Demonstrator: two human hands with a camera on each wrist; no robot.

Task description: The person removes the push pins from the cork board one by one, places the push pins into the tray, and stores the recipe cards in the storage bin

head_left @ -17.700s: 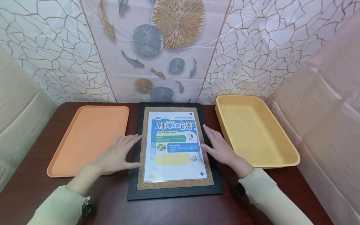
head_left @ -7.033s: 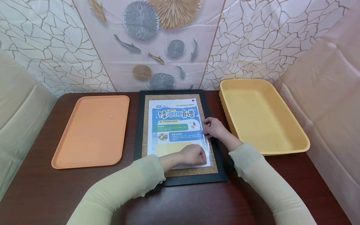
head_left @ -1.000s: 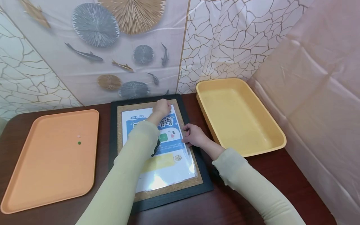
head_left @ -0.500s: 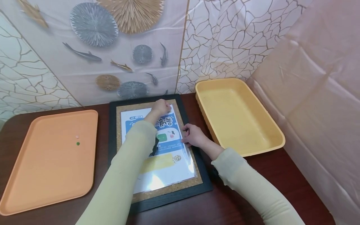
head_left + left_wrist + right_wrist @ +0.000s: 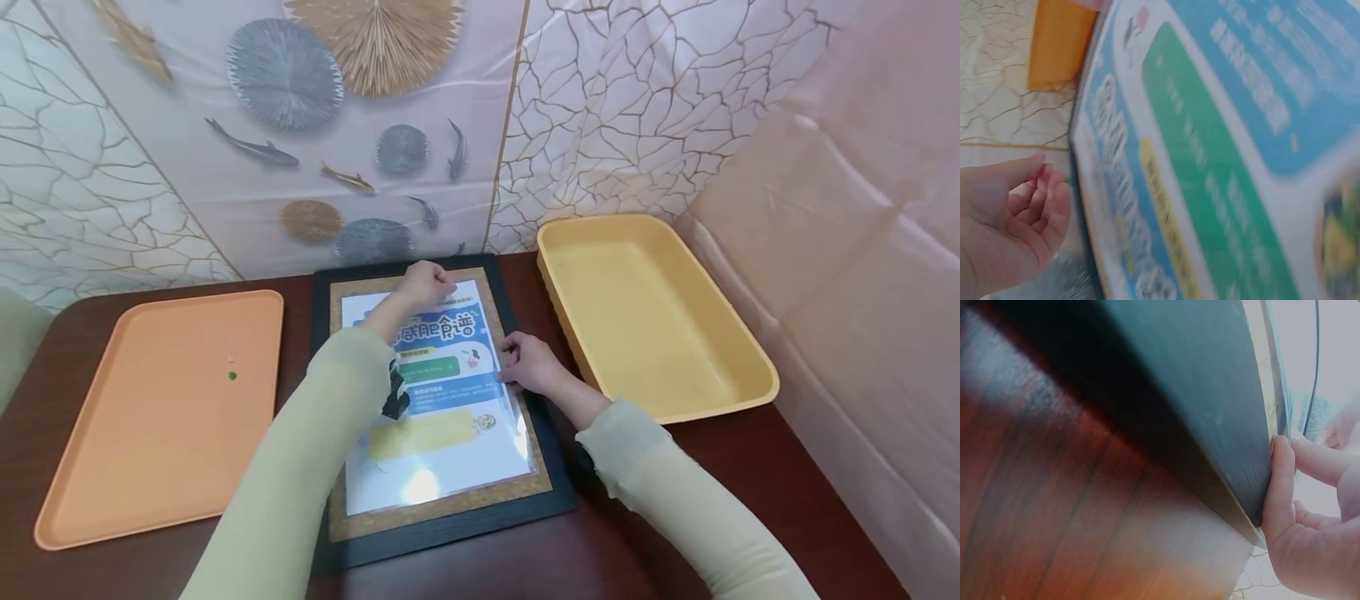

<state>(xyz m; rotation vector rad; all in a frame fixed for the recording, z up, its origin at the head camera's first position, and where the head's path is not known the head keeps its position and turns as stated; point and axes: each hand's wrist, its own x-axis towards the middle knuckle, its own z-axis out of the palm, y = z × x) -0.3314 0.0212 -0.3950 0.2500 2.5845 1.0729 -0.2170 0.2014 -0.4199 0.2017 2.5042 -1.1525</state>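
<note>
A laminated sheet (image 5: 442,467) with printed blue, green and yellow panels lies on a corkboard (image 5: 337,500) in a black frame (image 5: 450,535). My left hand (image 5: 426,283) is over the sheet's top right part, thumb and forefinger pressed together. A tiny purplish spot shows at those fingertips (image 5: 1041,159) in the left wrist view, like a pushpin head; most of it is hidden. The purple pushpin no longer shows at the sheet's top right corner. My right hand (image 5: 532,362) pinches the sheet's right edge between thumb and finger, beside the frame.
On the left lies an orange tray (image 5: 165,433) holding a pink pushpin (image 5: 230,359) and a green pushpin (image 5: 232,375). A deep yellow bin (image 5: 660,333) stands at the right against the cloth. A patterned cloth (image 5: 420,200) hangs behind the dark wooden table (image 5: 465,575).
Pink and green pushpins went from the sheet's lower corners to the tray. My left hand moved to the top right corner and now shifts slightly left. My right hand keeps the sheet's edge.
</note>
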